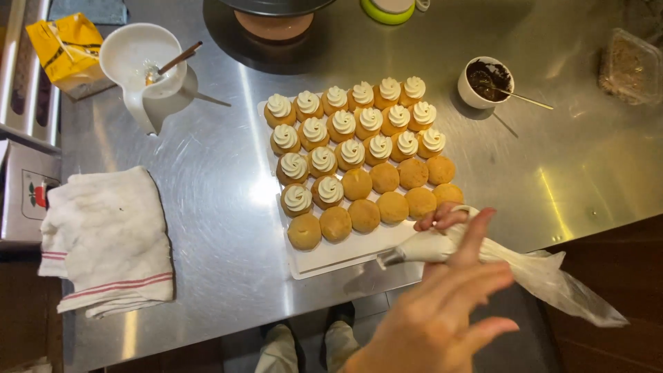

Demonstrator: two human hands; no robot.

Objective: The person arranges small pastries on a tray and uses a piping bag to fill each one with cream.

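Note:
A white tray point(331, 259) on the steel table holds rows of round golden puffs. Several at the back carry white cream swirls point(345, 124), and several at the front are plain point(387, 200). The fingers of my right hand point(442, 217) curl around a cream-filled piping bag point(428, 247). Its metal nozzle point(390, 257) points left over the tray's front right edge, and the bag's empty plastic tail trails off to the right. In front of it, close to the camera, my left hand point(442, 311) hovers with fingers spread, holding nothing and hiding most of the right hand.
A folded white towel point(107, 242) lies at the left. At the back stand a white spouted bowl with a utensil point(141, 59), a yellow packet point(69, 48), a dark round stand point(276, 21), a cup of dark sauce point(485, 79) and a clear container point(632, 65). The table edge runs near me.

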